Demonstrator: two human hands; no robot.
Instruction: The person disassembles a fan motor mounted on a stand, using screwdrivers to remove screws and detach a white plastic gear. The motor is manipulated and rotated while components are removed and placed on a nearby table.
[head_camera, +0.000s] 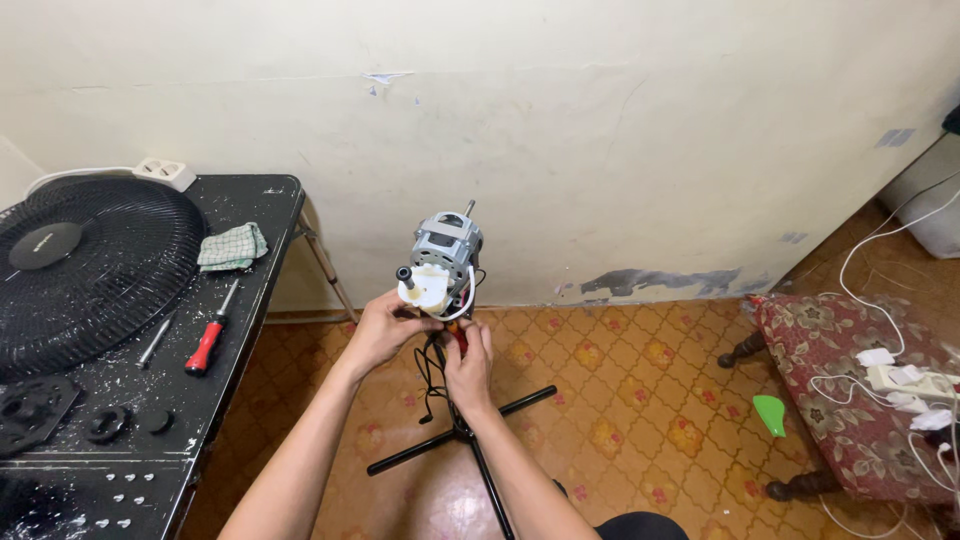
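Centrally, both hands meet at a bare fan motor (446, 248) that sits atop a thin black stand (462, 430) over the patterned floor (640, 400). The left hand (380, 328) is wrapped around the motor's lower part, fingers closed just under its cream gearbox (426, 287). The right hand (467, 358) is closed below it, on something with a red-orange end — too small to tell what — where black wires (432, 375) hang down beside the pole. A metal shaft sticks up from the motor's top, toward the wall (600, 130).

At left stands a black table (250, 290), speckled with white. On it lies a black fan grille (90, 265), with a green checked cloth (232, 247) just beside its right edge. Near the grille's lower right are a red-handled screwdriver (212, 332) and a slim grey tool (157, 340), side by side but apart. Round black parts (40, 410) lie nearer the front edge, and a white power strip (165, 172) rests at the back.

At right, a floral stool (830, 400) carries white cables and another power strip (910, 380); a green scrap (770, 413) lies just by its left side.
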